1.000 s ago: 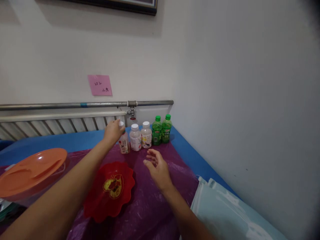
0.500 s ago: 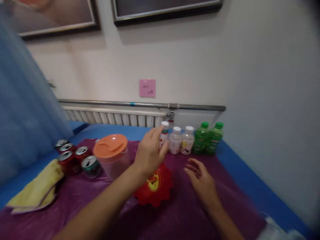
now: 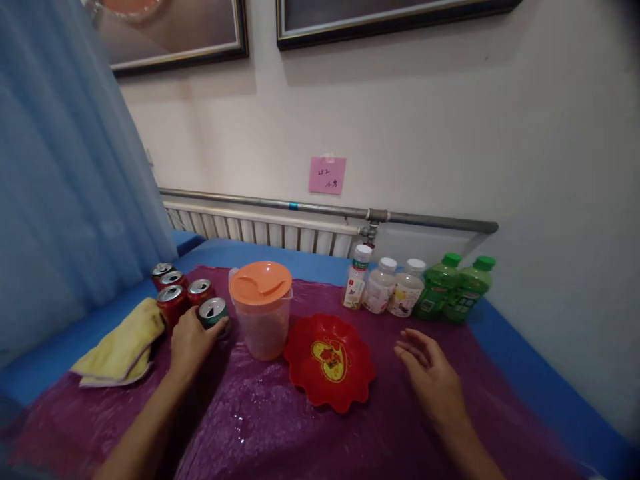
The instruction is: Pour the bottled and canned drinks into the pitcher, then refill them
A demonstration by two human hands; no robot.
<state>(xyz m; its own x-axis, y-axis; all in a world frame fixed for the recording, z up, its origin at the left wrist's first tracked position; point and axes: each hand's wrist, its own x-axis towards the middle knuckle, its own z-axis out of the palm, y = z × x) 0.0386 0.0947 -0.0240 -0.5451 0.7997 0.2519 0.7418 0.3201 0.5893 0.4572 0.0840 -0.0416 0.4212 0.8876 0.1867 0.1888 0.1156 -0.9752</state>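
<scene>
My left hand is closed round a dark green drink can, with the thumb in front and the fingers on its left side; the can stands on the purple plastic sheet. Close behind it are several opened cans, among them a red can. A clear pitcher with an orange lid stands just right of that hand. My right hand hovers with loosely bent, parted fingers and holds nothing. Between the hands lies a red scalloped plate with a yellow print.
A folded yellow cloth lies at the left. Bottles line the back right: a slim white-capped bottle, two wider white-capped ones and two green-capped green bottles. Purple sheeting covers the blue surface. A blue curtain hangs left.
My left hand has moved from above the red plate, near the slim bottle, left to the green can and closed on it. My right hand stays empty. The view has shifted leftward.
</scene>
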